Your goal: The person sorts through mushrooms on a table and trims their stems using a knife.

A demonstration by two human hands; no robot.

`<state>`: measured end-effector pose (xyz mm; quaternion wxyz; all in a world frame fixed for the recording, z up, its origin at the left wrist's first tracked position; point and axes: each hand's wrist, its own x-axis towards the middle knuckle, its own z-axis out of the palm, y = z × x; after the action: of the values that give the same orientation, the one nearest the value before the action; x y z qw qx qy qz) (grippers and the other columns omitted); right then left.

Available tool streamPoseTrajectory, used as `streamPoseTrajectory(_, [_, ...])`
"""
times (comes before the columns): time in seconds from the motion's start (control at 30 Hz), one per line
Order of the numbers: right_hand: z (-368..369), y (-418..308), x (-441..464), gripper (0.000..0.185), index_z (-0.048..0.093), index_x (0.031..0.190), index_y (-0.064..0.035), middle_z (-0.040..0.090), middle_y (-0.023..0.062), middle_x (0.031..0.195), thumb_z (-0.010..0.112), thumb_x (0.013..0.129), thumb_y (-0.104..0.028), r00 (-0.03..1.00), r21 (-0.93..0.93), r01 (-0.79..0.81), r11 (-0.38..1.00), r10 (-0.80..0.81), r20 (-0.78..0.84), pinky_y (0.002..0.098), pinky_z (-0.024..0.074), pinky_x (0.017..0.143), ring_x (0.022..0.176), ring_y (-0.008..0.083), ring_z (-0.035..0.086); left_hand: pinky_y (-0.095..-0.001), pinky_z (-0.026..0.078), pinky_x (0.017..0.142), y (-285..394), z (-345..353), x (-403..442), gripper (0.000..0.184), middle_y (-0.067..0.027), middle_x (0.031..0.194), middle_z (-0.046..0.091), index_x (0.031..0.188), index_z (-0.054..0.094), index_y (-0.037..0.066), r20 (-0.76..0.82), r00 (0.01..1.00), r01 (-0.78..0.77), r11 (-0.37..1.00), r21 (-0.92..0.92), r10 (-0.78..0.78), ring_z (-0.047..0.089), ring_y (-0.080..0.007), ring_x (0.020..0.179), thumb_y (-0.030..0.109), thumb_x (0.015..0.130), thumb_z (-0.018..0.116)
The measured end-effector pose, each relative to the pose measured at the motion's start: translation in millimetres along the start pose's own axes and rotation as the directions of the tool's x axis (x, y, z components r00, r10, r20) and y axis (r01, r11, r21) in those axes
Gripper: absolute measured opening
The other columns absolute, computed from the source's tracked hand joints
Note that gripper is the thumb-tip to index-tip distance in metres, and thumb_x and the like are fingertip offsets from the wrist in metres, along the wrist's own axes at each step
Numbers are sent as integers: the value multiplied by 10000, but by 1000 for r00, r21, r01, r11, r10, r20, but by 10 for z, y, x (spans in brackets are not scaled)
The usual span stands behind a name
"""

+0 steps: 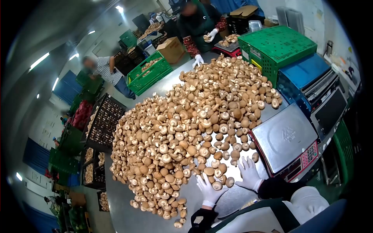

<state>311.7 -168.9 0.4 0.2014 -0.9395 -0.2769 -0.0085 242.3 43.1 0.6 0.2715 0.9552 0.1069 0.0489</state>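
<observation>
A large heap of brown-capped shiitake mushrooms (pixel 167 143) with pale stems covers much of the metal table (pixel 126 209). My left hand (pixel 210 190), in a white glove, lies at the heap's near edge with its fingers stretched out beside a few loose mushrooms (pixel 217 185). To its right is my right hand (pixel 248 174), also white-gloved. Its fingers are spread low over the metal surface, close to more mushrooms (pixel 235 154) and the scale. Neither hand grips anything that I can see. Several mushrooms sit in the gap between the hands.
A digital scale (pixel 289 136) with a steel plate stands at right. Behind it are a blue box (pixel 301 75) and a green crate (pixel 278 48). Across the table a gloved co-worker (pixel 202 31) holds mushrooms near another scale (pixel 228 48). A green crate (pixel 149 73) sits at the far edge.
</observation>
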Motion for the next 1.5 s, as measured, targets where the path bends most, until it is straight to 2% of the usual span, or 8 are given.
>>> streamPoseTrajectory(0.53, [372,312,1789,1055,336,1394,-54,320,154,1439,793,530,-452,707,318,-419,851,525,-474,572,153,1062,1218,346,372,-517,95,1120,78,585,2152,930,-270,1459,198,1409,296,35,-103,945,-277,926,257,311,150,-508,1328,451,696,722])
streamPoseTrajectory(0.83, [224,854,2873,826,459,1338,-153,416,108,1366,769,585,-292,573,447,-404,798,602,-556,464,322,995,1150,334,460,-551,25,1103,508,856,3208,931,-227,1450,230,1433,191,25,-285,957,-114,970,-214,49,126,-416,1361,379,739,701])
streamPoseTrajectory(0.87, [221,941,2999,782,463,1334,-155,422,129,1350,754,619,-276,549,456,-378,806,592,-590,445,384,948,1111,354,475,-484,85,1119,508,995,3413,1007,-209,1425,266,1441,130,30,-376,926,-282,716,-639,28,254,-357,1325,266,689,757])
streamPoseTrajectory(0.93, [244,1081,3257,749,465,1330,-149,422,138,1343,745,642,-252,497,402,-331,854,520,-695,448,411,934,1108,375,472,-420,193,1102,646,1017,3665,1087,-203,1375,303,1420,105,-1,-450,893,-126,973,-192,27,317,-315,1287,255,631,808])
streamPoseTrajectory(1.0, [88,1138,3448,767,438,1349,-168,417,137,1345,752,652,-236,526,473,-419,775,632,-569,435,434,927,1169,381,452,-476,158,1097,643,1057,3957,1082,-195,1366,334,1424,140,27,-328,945,-234,693,-681,-3,281,-332,1309,373,625,783])
streamPoseTrajectory(1.07, [182,1415,3663,773,419,1358,-167,410,147,1346,752,663,-221,576,478,-355,804,590,-566,424,451,904,1151,377,473,-511,125,1091,719,970,4162,1061,-193,1375,334,1412,198,30,-327,924,-208,978,8,199,239,-349,1332,438,617,770])
streamPoseTrajectory(1.2, [15,1527,3991,785,409,1363,-144,421,138,1321,748,656,-172,513,476,-336,813,582,-631,428,464,874,1101,369,500,-530,172,1058,667,1216,4682,1023,-182,1365,371,1349,318,49,-458,885,-197,960,-201,86,319,-344,1281,526,569,776])
streamPoseTrajectory(1.5, [-702,1783,4162,975,222,1436,-146,437,173,1305,782,660,-328,771,348,-544,764,618,-152,467,455,909,1116,388,519,-315,372,1036,595,233,4707,542,-180,1172,590,1119,633,91,447,874,-253,964,87,189,466,-287,1222,226,618,787])
